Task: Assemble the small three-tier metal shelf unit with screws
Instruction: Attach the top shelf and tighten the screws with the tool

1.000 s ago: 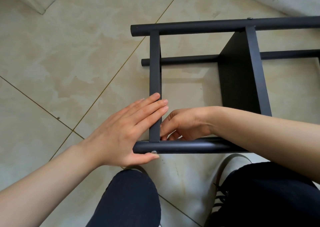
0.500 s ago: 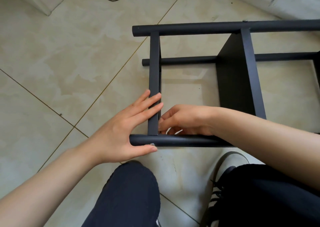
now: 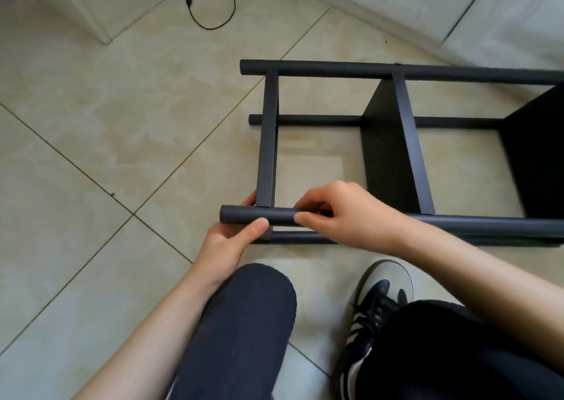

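Note:
The black metal shelf unit lies on its side on the tiled floor, its round posts running left to right. My left hand grips the left end of the near top post, thumb on its front, fingers behind by the end shelf panel. My right hand curls over the same post just right of that panel, fingertips pinched together on the tube. Whether a screw is between them is hidden. A second near post shows below.
A black cable with a plug lies on the floor at the far left. White baseboards and a wall run behind the shelf. My knee and a black-and-white shoe sit close under the near post.
My left hand dropped off the end panel and now grips the post's end. My right hand came up from inside the frame onto the post. The view pulled back and tilted.

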`<state>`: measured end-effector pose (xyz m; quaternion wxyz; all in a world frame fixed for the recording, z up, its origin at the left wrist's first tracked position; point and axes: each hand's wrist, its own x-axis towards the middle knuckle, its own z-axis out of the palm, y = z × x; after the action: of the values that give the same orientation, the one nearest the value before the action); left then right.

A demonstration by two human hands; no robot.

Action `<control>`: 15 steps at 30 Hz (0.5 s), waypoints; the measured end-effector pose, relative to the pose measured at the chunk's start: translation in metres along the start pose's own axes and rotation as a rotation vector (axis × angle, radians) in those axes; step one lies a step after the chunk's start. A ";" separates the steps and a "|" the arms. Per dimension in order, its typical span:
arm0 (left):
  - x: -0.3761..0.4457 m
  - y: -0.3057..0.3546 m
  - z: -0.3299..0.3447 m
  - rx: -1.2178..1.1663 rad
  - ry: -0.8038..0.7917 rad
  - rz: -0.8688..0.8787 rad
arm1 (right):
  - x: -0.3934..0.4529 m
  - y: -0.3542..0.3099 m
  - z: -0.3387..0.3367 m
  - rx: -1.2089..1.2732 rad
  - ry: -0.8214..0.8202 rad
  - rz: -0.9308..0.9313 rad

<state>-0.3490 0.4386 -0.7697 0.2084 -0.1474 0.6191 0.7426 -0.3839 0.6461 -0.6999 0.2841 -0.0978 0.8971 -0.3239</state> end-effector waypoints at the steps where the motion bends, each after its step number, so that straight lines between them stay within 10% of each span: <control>1: -0.002 0.000 0.004 -0.042 0.009 -0.010 | -0.006 0.002 0.000 -0.037 0.022 0.009; 15: -0.022 0.043 0.040 -0.204 0.084 -0.017 | -0.033 0.018 -0.015 -0.075 0.192 0.065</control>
<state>-0.3490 0.4687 -0.7150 0.1728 -0.2041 0.5472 0.7932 -0.3658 0.6799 -0.6872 0.2034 -0.0480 0.9344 -0.2886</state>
